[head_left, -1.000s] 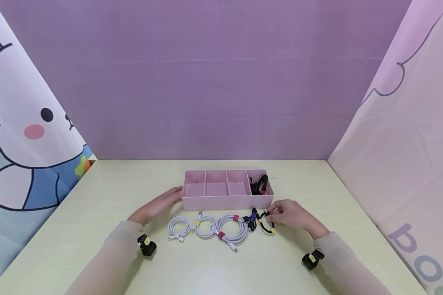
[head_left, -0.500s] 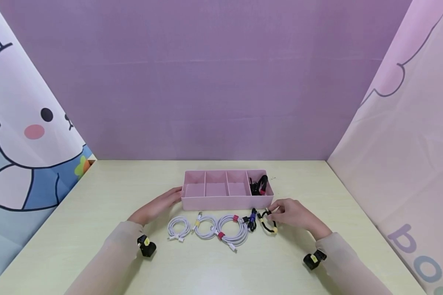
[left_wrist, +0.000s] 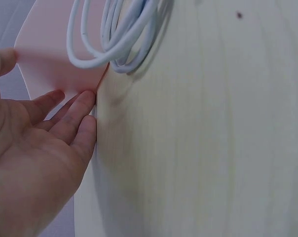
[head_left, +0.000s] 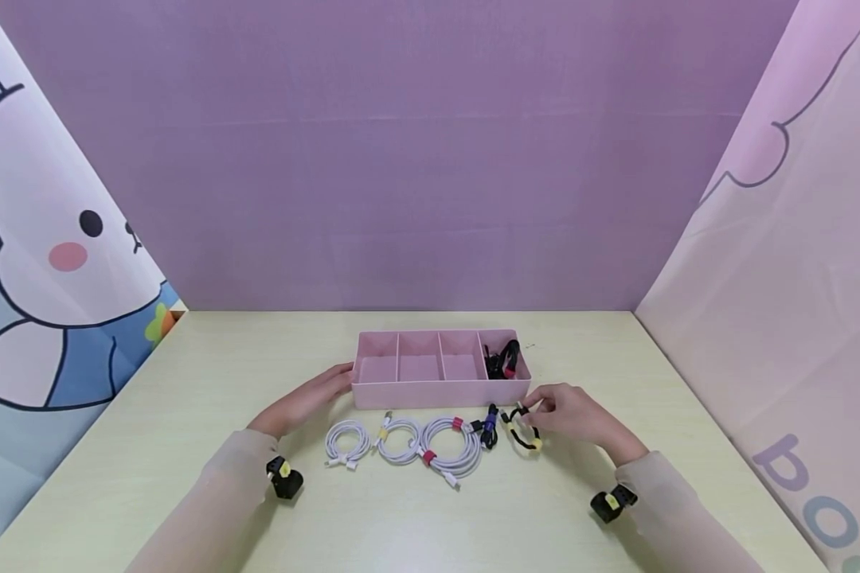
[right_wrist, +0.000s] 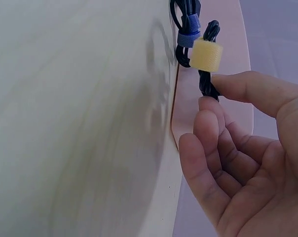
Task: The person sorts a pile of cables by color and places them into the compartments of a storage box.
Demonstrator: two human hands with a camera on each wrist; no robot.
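Note:
A coiled black cable (head_left: 521, 430) with yellow ties is pinched between the thumb and fingers of my right hand (head_left: 563, 412), just in front of the box's right end. In the right wrist view, one yellow tie (right_wrist: 206, 55) wraps the black strands above the fingertips. My left hand (head_left: 311, 398) touches the left end of the pink divided box (head_left: 440, 395), its fingers fairly straight against the wall in the left wrist view. Another black cable (head_left: 503, 360) with a red tie lies in the box's rightmost compartment.
Along the box's front lie a white coiled cable (head_left: 348, 443), a white cable with a yellow tie (head_left: 401, 442), a larger white cable with red ties (head_left: 453, 447), and a black cable with a blue-purple tie (head_left: 490, 427). A purple backdrop (head_left: 416, 159) stands behind the table.
My right hand has shifted slightly to the right and up with the yellow-tied black cable, drawing it a little away from the blue-purple-tied one. The left hand and box have not moved.

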